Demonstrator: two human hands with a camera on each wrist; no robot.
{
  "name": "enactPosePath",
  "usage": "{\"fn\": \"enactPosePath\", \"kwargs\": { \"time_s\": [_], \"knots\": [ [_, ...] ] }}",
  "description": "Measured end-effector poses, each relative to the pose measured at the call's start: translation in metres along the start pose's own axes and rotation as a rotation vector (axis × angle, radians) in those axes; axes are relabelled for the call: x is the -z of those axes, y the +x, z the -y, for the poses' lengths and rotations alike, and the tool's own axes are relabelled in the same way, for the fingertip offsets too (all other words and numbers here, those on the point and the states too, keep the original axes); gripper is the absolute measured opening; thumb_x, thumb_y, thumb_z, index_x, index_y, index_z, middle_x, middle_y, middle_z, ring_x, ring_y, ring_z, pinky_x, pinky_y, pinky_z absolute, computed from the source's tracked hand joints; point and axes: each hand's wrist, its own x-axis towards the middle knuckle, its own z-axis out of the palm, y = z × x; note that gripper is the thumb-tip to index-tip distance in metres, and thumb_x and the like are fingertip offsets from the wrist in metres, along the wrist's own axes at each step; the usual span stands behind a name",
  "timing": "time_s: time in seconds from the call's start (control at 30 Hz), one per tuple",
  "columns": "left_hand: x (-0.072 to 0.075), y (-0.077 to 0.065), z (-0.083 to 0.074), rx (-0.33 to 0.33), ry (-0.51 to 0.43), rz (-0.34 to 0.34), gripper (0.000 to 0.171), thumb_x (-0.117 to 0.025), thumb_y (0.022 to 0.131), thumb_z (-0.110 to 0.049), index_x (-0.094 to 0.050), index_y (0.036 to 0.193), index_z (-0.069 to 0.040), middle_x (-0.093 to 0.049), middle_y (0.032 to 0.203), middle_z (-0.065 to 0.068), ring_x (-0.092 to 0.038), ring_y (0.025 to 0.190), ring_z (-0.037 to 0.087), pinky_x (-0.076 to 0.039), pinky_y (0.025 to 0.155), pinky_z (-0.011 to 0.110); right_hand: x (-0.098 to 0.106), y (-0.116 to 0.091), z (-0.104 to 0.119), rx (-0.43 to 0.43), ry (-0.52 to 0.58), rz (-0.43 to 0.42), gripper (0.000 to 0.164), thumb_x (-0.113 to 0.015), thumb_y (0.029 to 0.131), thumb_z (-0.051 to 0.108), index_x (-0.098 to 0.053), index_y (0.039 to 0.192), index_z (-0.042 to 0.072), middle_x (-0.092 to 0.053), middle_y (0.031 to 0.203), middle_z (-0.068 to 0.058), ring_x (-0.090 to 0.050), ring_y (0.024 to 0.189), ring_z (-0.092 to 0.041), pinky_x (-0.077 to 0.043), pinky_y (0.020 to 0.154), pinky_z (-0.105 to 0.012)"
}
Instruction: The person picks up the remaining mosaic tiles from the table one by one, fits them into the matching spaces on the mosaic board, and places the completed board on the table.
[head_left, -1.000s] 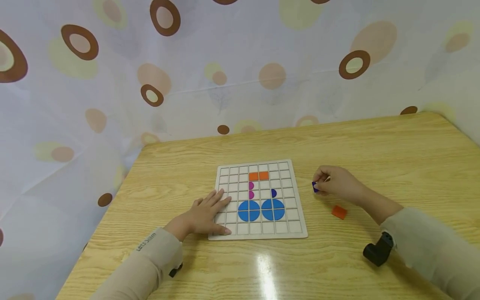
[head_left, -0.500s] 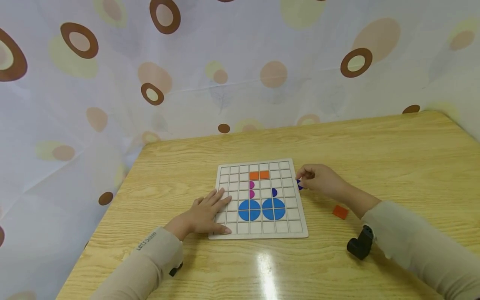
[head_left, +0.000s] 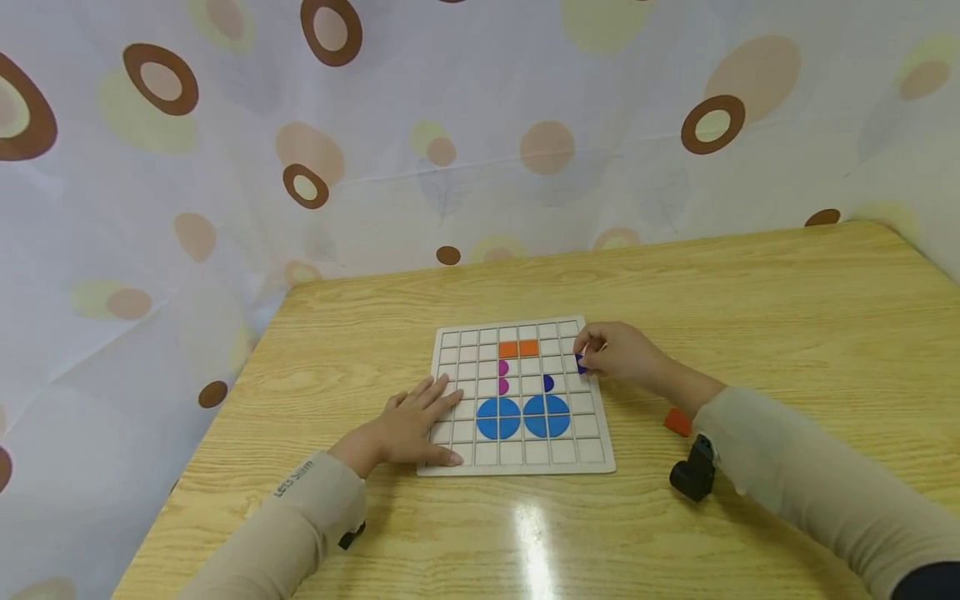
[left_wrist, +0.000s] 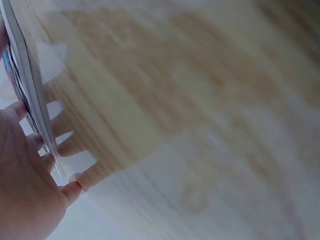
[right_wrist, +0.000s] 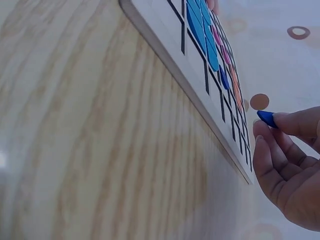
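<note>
A white square grid board (head_left: pixel 510 458) lies on the wooden table. My left hand (head_left: pixel 408 425) rests with spread fingers over its left edge; the left wrist view shows the fingers (left_wrist: pixel 35 140) along the board's side. Between thumb and fingertips, my right hand (head_left: pixel 618 354) pinches a small dark blue piece (right_wrist: pixel 266 118), held over the board's right edge. Light blue quarter pieces form two discs (head_left: pixel 498 418) on the grid. Above them sit two magenta half-round pieces (head_left: pixel 503 386), two orange squares (head_left: pixel 508 349) and a dark blue half-round piece (head_left: pixel 548 383).
A loose orange-red piece (head_left: pixel 677 422) lies on the table right of the board, beneath my right forearm. A black wrist camera (head_left: pixel 693 475) hangs under the right sleeve. Patterned cloth (head_left: pixel 480 125) rises behind the table (head_left: pixel 787 317).
My right hand has moved left with the dark blue piece, from the bare table to the board's right edge. The left hand has stayed in place.
</note>
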Motion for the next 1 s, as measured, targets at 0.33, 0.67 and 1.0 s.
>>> {"fn": "enactPosePath", "kwargs": {
  "time_s": [0.33, 0.67, 1.0],
  "knots": [
    [-0.001, 0.001, 0.001, -0.002, 0.010, 0.001, 0.088, -0.053, 0.071, -0.062, -0.014, 0.140, -0.023, 0.000, 0.144, 0.001, 0.004, 0.130, 0.020, -0.009, 0.097, 0.048, -0.009, 0.015, 0.001, 0.012, -0.003, -0.005, 0.009, -0.050, 0.080, -0.004, -0.053, 0.089, -0.004, -0.049, 0.076, -0.011, -0.055, 0.068, -0.019, -0.048, 0.061, -0.030],
    [0.000, 0.000, -0.001, -0.010, -0.001, 0.003, 0.088, -0.053, 0.071, -0.061, -0.015, 0.139, -0.022, -0.001, 0.144, 0.002, 0.003, 0.130, 0.020, -0.008, 0.098, 0.049, -0.017, 0.026, 0.000, 0.005, -0.035, 0.008, 0.009, -0.048, 0.081, -0.005, -0.054, 0.085, -0.002, -0.051, 0.076, -0.010, -0.055, 0.069, -0.020, -0.047, 0.059, -0.028],
    [0.001, 0.000, 0.000, -0.006, -0.008, 0.000, 0.088, -0.053, 0.071, -0.062, -0.015, 0.139, -0.023, -0.001, 0.144, 0.002, 0.004, 0.130, 0.020, -0.007, 0.098, 0.048, -0.023, 0.031, 0.006, 0.002, -0.093, 0.020, 0.007, -0.050, 0.080, -0.003, -0.054, 0.085, 0.000, -0.051, 0.075, -0.008, -0.051, 0.065, -0.017, -0.044, 0.057, -0.025]
  ]
}}
